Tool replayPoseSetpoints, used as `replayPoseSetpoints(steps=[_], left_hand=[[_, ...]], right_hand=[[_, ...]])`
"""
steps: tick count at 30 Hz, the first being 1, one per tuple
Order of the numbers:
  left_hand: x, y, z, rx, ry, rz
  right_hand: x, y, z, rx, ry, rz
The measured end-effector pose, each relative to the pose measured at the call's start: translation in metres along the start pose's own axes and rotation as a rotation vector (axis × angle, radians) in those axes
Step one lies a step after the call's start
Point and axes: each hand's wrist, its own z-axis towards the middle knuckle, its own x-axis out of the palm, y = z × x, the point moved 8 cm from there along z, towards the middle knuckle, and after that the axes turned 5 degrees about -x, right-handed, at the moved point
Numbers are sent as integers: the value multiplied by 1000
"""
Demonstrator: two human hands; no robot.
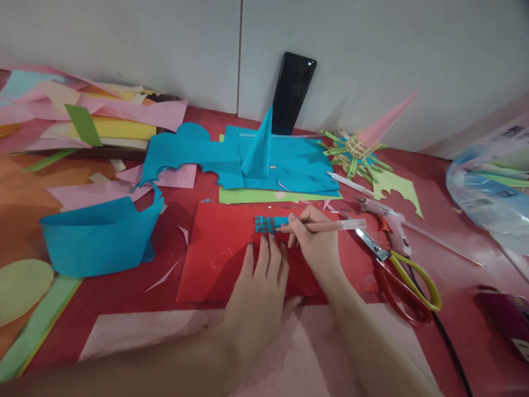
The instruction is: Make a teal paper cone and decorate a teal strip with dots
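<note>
A small blue paper strip (264, 223) bearing rows of dark brown marks lies on a red sheet (210, 253). My right hand (312, 237) is closed around a brown pen (330, 225), its tip touching the strip's right part. Flat on the red sheet, my left hand (262, 275) has its fingers stretched out, with the fingertips at the strip's lower edge. The right end of the strip is partly hidden by my right hand.
Scissors (390, 256) and a hot glue gun (388, 218) lie to the right. Behind are a blue paper cone (259, 151), a leaning phone (292, 91) and a pink cone piece (384, 121). Curved blue paper (99, 242) stands left, near piled paper scraps (124, 113).
</note>
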Motion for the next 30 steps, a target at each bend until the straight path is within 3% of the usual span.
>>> replayPoseSetpoints(steps=[23,30], left_hand=[[-1,1,1,-9,10,-16],[2,1,1,-7,31,-23]], right_hand=[[-1,0,0,-12,-15,15],[-21,-1,-3,-7,-214,26]])
